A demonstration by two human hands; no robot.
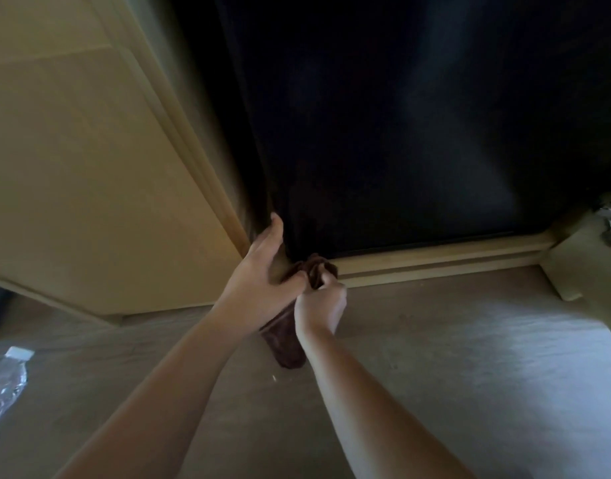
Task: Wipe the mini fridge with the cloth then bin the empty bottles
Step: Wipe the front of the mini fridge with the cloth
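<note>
Wiping stage; binning not started. Mini fridge [383, 133] sat in cabinet recess, black door face shut, filling upper view. Left hand [262, 261] lay open along door's lower left edge, fingers hooked round it. Right hand [319, 305] was clenched on bunched brown cloth [314, 267], pressed at door's bottom left corner. 1 bottle [3, 382] lay on floor [435, 357], far left. Advice: flatten cloth, wipe in overlapping strokes, work corner seams.
</note>
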